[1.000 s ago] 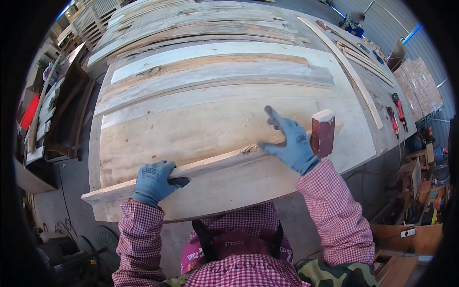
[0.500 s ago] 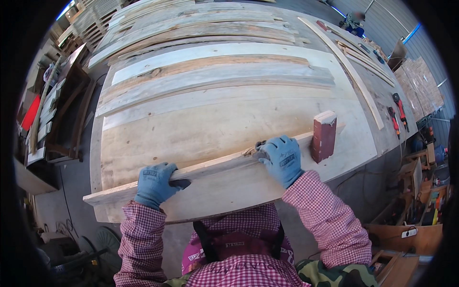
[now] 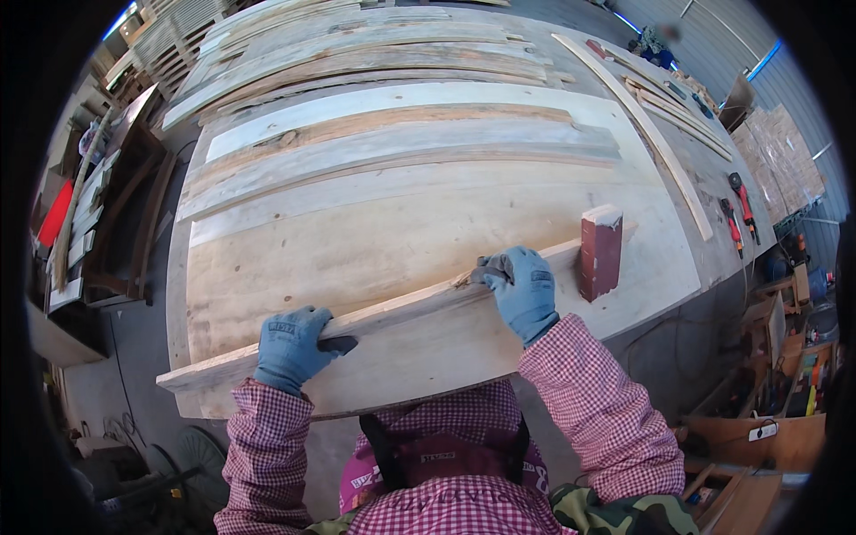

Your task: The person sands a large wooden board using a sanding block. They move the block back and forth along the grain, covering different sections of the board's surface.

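A long wooden board (image 3: 401,308) stands on its narrow edge along the near side of the worktable, slanting away toward the right. My left hand (image 3: 296,348), in a blue-grey glove, is wrapped over the board near its left end, with the thumb on the near face. Farther right, my gloved right hand (image 3: 521,290) grips the top edge, its fingertips curled beside a dark, rough knot. A dark red block (image 3: 601,253) with a pale, chipped top stands upright against the board's right part, just beyond my right hand.
Several flat planks (image 3: 401,147) lie across the table's middle, with more at the far side. A long thin strip (image 3: 637,129) runs along the right. Two red-and-black tools (image 3: 742,203) rest near the right edge. A wooden rack (image 3: 134,209) stands left; a person (image 3: 657,45) is far off.
My right hand has shifted slightly left along the board's top edge and its fingers have curled more. My left hand stays on the board, which has hardly moved.
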The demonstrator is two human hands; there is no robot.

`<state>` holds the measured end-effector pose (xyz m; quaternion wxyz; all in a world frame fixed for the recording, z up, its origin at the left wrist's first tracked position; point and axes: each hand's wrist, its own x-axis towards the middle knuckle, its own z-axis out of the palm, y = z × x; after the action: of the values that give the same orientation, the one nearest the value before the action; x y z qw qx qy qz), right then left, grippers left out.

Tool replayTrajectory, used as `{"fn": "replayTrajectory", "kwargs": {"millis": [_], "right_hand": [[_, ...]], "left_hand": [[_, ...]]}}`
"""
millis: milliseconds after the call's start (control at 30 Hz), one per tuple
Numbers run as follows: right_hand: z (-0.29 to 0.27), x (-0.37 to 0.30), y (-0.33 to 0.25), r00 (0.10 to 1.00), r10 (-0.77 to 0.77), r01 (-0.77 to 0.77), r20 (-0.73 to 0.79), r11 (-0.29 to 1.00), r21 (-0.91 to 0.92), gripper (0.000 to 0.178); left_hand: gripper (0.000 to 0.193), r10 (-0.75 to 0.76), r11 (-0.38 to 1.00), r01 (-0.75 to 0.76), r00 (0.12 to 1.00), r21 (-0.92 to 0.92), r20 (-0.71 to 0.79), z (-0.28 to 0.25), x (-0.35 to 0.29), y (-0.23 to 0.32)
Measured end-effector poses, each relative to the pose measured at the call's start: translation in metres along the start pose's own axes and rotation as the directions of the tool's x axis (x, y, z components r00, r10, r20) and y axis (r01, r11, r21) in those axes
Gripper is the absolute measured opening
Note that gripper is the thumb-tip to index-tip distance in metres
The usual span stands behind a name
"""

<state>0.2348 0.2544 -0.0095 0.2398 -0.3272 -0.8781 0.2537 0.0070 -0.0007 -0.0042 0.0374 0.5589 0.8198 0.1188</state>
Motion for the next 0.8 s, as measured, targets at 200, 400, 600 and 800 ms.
{"fn": "replayTrajectory", "kwargs": {"millis": [200,400,600,800], "right_hand": [[-0.002,0.028,0.004,0.823,0.562,-0.417,-0.084,0.698,0.582,0.009],[-0.018,0.008,0.007,0.933,0.357,-0.281,0.040,0.657,0.699,0.012],[-0.021,0.006,0.001,0.953,-0.192,0.269,0.235,0.893,-0.362,0.042],[-0.015,0.022,0.008,0.849,-0.282,0.450,0.448,0.829,-0.331,0.038]], "left_hand": [[0.042,-0.006,1.000,0.006,1.000,0.006,0.001,0.000,-0.001,0.002],[0.044,-0.008,0.999,0.007,0.999,0.031,0.050,-0.003,0.001,0.000],[0.043,0.016,0.999,-0.017,1.000,0.038,0.026,-0.001,0.001,0.000],[0.043,0.017,0.999,-0.018,1.000,0.043,0.025,-0.002,0.001,0.001]]}}
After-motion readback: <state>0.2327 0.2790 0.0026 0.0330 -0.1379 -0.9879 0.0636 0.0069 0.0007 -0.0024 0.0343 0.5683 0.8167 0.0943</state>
